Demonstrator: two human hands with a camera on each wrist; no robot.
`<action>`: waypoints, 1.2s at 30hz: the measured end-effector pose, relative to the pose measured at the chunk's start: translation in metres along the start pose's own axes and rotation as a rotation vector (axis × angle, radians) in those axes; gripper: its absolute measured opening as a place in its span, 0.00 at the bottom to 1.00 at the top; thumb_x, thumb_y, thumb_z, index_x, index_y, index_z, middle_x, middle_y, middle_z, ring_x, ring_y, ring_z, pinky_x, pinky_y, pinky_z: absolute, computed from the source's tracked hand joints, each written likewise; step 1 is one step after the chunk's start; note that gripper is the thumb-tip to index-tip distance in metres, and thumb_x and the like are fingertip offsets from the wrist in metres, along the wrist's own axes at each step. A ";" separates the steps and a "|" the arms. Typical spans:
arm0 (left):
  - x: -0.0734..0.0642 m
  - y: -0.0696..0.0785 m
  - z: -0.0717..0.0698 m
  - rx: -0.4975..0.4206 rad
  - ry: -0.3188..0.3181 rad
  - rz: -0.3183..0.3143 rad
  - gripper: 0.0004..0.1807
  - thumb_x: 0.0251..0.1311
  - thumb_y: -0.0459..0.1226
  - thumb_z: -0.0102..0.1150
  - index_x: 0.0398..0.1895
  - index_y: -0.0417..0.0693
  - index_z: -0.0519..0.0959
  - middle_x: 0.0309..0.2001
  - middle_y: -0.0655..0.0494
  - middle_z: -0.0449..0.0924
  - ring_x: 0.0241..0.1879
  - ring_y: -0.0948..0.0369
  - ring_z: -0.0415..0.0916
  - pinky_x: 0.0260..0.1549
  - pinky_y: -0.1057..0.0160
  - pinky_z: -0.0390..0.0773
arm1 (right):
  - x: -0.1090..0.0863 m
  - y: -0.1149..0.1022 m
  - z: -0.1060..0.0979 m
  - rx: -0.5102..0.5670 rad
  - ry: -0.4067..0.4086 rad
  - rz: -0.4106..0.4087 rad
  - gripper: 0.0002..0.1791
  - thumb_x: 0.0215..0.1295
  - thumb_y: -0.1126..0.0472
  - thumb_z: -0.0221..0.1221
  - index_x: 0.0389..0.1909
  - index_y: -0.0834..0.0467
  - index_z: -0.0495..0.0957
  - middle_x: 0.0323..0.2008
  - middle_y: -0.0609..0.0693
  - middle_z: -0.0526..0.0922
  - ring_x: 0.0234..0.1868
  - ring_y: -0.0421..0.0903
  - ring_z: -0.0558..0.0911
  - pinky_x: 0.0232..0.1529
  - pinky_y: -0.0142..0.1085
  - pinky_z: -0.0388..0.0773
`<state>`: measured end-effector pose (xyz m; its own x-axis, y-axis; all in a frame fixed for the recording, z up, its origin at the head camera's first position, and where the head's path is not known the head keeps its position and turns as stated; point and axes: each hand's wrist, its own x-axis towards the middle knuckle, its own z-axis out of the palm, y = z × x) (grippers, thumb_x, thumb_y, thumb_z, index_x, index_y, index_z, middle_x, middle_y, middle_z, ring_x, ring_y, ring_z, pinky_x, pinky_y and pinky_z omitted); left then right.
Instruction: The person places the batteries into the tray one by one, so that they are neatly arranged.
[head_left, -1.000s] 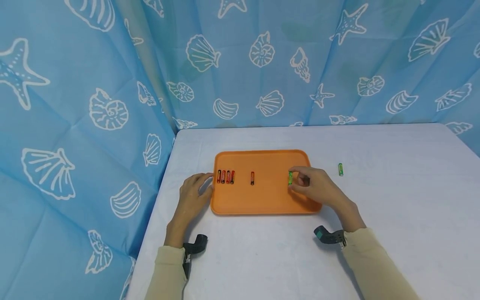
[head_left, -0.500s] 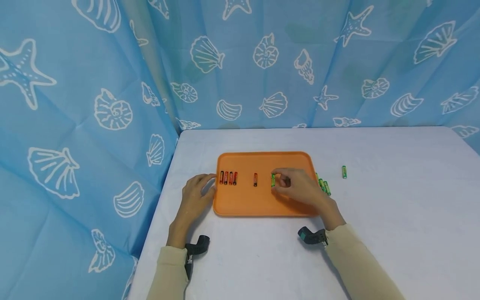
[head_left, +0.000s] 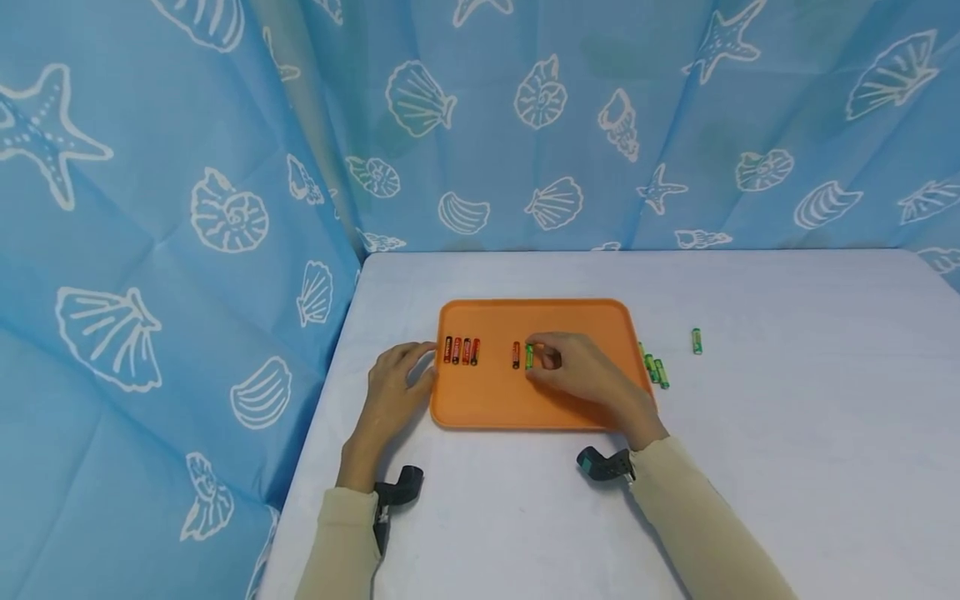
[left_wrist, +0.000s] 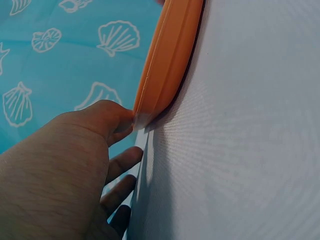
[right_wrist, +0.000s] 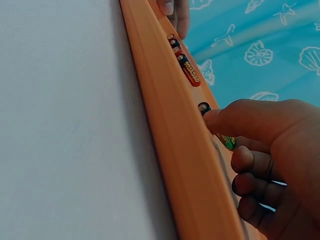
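Observation:
My right hand pinches a green battery between thumb and forefinger, upright in the head view, over the orange tray. Just left of it lies a single red battery, with a narrow gap between the two. In the right wrist view the thumb covers most of the green battery. Several red batteries lie side by side near the tray's left edge. My left hand rests against that edge with forefinger and thumb apart; in the left wrist view its thumb touches the tray wall.
Several green batteries lie close together on the white table, just right of the tray. One more green battery lies farther right. A blue shell-patterned curtain hangs behind and to the left.
My right hand has slid left across the tray with the green battery, up beside the lone red one. Green batteries right of the tray have come into sight. The left hand has stayed.

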<state>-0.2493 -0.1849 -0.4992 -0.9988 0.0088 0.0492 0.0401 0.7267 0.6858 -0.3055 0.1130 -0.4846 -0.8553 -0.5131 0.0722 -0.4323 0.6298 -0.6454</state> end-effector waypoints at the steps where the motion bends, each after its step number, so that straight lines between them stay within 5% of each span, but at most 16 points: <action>1: 0.000 0.000 0.000 0.000 0.000 0.002 0.24 0.73 0.47 0.51 0.70 0.62 0.71 0.71 0.53 0.64 0.74 0.51 0.50 0.70 0.38 0.52 | 0.001 0.000 0.001 -0.005 0.001 0.001 0.18 0.63 0.57 0.68 0.52 0.56 0.79 0.21 0.45 0.69 0.25 0.42 0.69 0.31 0.38 0.67; 36: 0.002 -0.004 0.001 0.002 0.010 0.025 0.23 0.72 0.47 0.51 0.69 0.61 0.72 0.70 0.51 0.65 0.73 0.51 0.51 0.72 0.42 0.46 | 0.031 -0.018 0.024 -0.008 -0.027 -0.034 0.22 0.64 0.54 0.68 0.56 0.58 0.79 0.20 0.45 0.67 0.24 0.42 0.67 0.28 0.36 0.63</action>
<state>-0.2515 -0.1875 -0.5024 -0.9971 0.0198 0.0732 0.0646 0.7275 0.6830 -0.3170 0.0714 -0.4890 -0.8319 -0.5500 0.0732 -0.4633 0.6160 -0.6370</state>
